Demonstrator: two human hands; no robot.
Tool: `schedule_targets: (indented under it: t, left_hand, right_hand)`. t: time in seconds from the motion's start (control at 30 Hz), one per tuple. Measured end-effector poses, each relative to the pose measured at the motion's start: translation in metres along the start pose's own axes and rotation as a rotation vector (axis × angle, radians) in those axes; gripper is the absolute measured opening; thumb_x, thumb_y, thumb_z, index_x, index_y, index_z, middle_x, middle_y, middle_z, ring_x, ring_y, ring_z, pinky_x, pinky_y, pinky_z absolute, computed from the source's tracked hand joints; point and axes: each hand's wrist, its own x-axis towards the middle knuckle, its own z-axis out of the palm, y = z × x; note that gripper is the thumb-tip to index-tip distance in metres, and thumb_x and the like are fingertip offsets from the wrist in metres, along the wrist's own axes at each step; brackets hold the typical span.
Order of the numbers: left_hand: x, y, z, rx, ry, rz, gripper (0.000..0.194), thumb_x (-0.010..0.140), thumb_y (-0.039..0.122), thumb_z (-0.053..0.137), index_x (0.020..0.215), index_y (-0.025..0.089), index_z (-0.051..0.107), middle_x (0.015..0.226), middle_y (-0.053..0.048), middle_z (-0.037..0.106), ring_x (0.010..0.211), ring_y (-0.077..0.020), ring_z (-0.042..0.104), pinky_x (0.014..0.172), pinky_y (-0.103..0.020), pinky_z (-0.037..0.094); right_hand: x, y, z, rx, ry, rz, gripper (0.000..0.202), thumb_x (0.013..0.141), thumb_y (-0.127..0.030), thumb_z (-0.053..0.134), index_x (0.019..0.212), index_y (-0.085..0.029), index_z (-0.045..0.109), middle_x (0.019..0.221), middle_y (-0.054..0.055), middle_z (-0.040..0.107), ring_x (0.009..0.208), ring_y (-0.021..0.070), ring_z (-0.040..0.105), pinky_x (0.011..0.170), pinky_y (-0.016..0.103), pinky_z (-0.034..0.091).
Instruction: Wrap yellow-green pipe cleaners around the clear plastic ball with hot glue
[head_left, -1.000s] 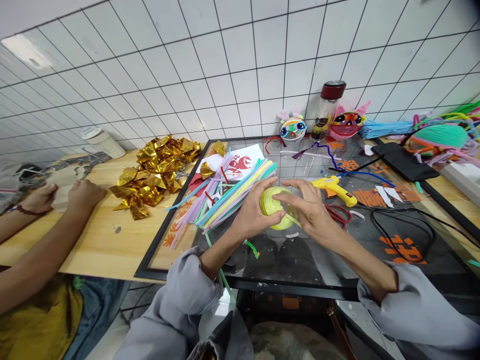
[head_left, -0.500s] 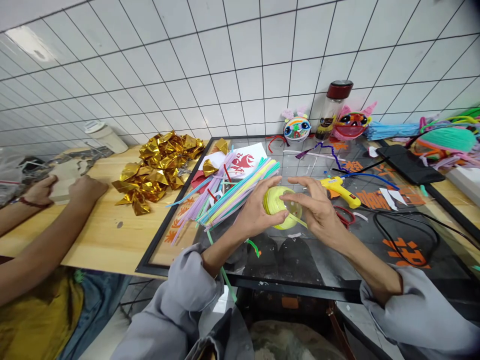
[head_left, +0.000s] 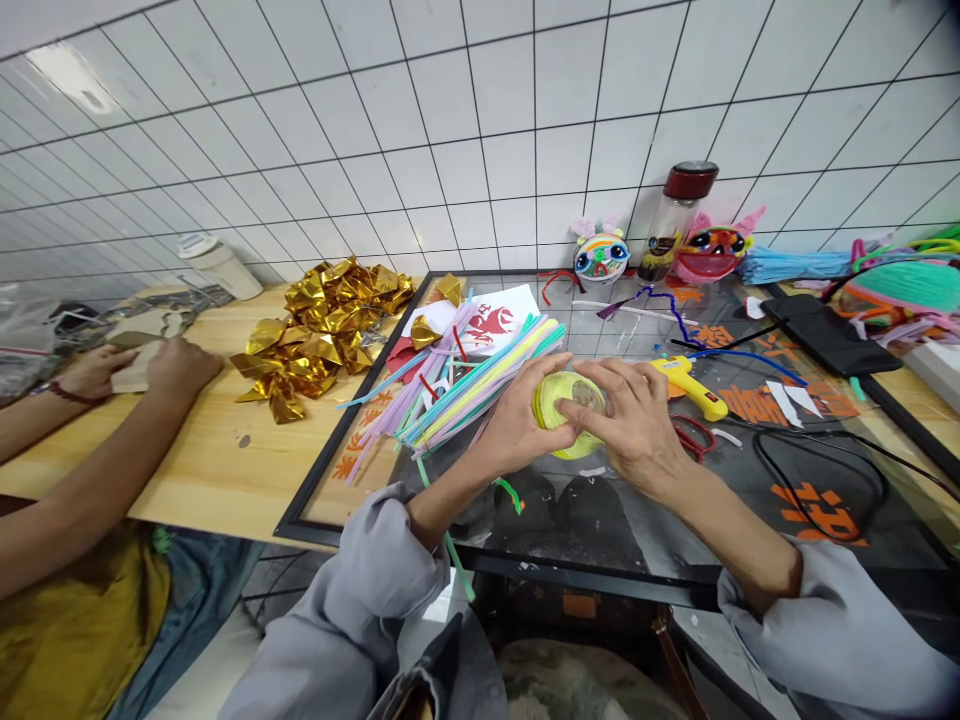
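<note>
Between my hands is a round yellow piece (head_left: 549,399), coiled from what looks like pipe cleaner, with a clear part at its middle. My left hand (head_left: 517,425) grips its left side, thumb along the near edge. On the other side my right hand (head_left: 637,425) has its fingers over the far right rim and its thumb pressed on the coils. Just left of my hands lies a bundle of pastel pipe cleaners (head_left: 480,392). A yellow glue gun (head_left: 694,386) rests to the right, with red-handled scissors (head_left: 694,438) beside my right wrist.
Folded gold foil pieces (head_left: 330,310) are heaped at left. A co-worker's hands (head_left: 184,368) hold pale paper there. Along the wall stand two decorated animal-face crafts (head_left: 600,257) and a bottle (head_left: 671,225). A black phone (head_left: 836,335) and looping black cable (head_left: 881,490) lie at right.
My right hand has closed in on the yellow piece, its thumb now pressing the coils. The yellow strand that stuck out toward that hand is no longer visible. The view has shifted slightly.
</note>
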Motion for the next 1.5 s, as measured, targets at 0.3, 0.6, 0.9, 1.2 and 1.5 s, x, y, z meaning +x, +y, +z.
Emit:
schedule_targets:
  t: [0.3,0.6,0.9,1.2,1.5]
  left_hand:
    - [0.0,0.0,-0.001,-0.017,-0.016,-0.007,0.073,0.073,0.028,0.078,0.141,0.021,0.051,0.147,-0.012,0.057,0.138,-0.0317,0.054,0.121,-0.049,0.04]
    - [-0.001,-0.006,-0.002,-0.016,-0.013,0.008,0.066,0.073,0.029,0.078,0.135,0.025,0.056,0.142,-0.009,0.059,0.134,-0.0305,0.055,0.12,-0.048,0.04]
    - [0.0,-0.008,-0.002,-0.043,-0.008,0.019,0.047,0.073,0.031,0.079,0.114,0.022,0.057,0.131,-0.011,0.06,0.13,-0.0288,0.057,0.115,-0.047,0.042]
    - [0.002,-0.015,-0.006,-0.054,-0.014,0.076,0.036,0.076,0.029,0.08,0.106,0.02,0.062,0.13,-0.013,0.06,0.13,-0.0289,0.058,0.113,-0.048,0.043]
    - [0.002,-0.021,-0.008,-0.065,-0.023,0.08,0.034,0.084,0.039,0.078,0.109,0.02,0.067,0.129,-0.012,0.063,0.128,-0.0255,0.06,0.113,-0.046,0.045]
  right_hand:
    - [-0.001,0.001,0.002,0.163,-0.059,0.128,0.043,0.097,-0.01,0.044,0.13,-0.029,0.066,0.145,0.013,0.056,0.131,0.0296,0.051,0.101,0.051,0.042]
    - [0.0,-0.002,-0.007,0.323,0.042,0.166,0.038,0.096,-0.009,0.044,0.108,-0.029,0.075,0.13,0.01,0.065,0.122,0.0277,0.058,0.098,0.05,0.045]
    - [0.005,0.001,-0.015,0.402,0.104,0.289,0.015,0.094,-0.022,0.058,0.096,-0.024,0.073,0.096,0.006,0.073,0.091,0.0227,0.066,0.082,0.041,0.047]
    - [0.002,0.008,-0.02,0.367,-0.063,0.108,0.008,0.093,-0.027,0.066,0.089,-0.02,0.067,0.079,0.002,0.072,0.077,0.0187,0.065,0.076,0.035,0.04]
    - [-0.001,0.013,-0.019,0.298,-0.066,-0.012,0.009,0.096,-0.016,0.061,0.102,-0.017,0.068,0.089,0.006,0.076,0.078,0.018,0.066,0.071,0.032,0.041]
